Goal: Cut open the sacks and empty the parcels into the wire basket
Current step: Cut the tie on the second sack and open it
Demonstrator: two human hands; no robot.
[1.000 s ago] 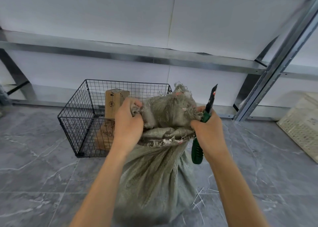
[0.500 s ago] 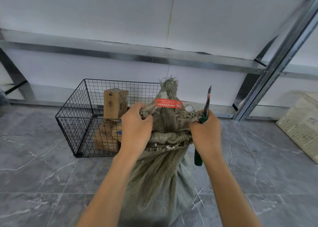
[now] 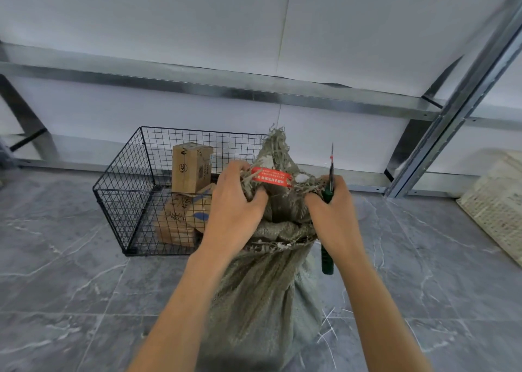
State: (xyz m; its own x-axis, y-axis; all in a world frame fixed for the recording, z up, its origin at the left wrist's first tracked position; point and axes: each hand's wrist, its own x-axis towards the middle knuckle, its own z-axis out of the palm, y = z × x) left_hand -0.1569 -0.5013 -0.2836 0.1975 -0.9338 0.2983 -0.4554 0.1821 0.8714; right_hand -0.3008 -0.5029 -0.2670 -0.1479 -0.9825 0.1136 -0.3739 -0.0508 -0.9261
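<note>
A grey-green woven sack (image 3: 262,295) stands upright on the floor in front of me, its frayed top bunched and bound by a red tag (image 3: 271,180). My left hand (image 3: 236,205) grips the bunched neck on the left side. My right hand (image 3: 334,210) grips the neck on the right while also holding a green-handled cutter (image 3: 327,225) with its blade pointing up. A black wire basket (image 3: 124,191) stands behind and to the left of the sack, holding several cardboard parcels (image 3: 190,171).
A grey marble-tiled floor lies all round. Metal shelf rails (image 3: 197,86) and a slanted upright (image 3: 463,103) run along the white wall behind. A cream woven crate (image 3: 500,202) sits at the right edge. White fibre scraps (image 3: 327,323) lie by the sack's right foot.
The sack's neck has been pulled upright and twisted tighter, bringing the red tag into sight. Both hands have shifted slightly lower on it, and the cutter blade now points straight up.
</note>
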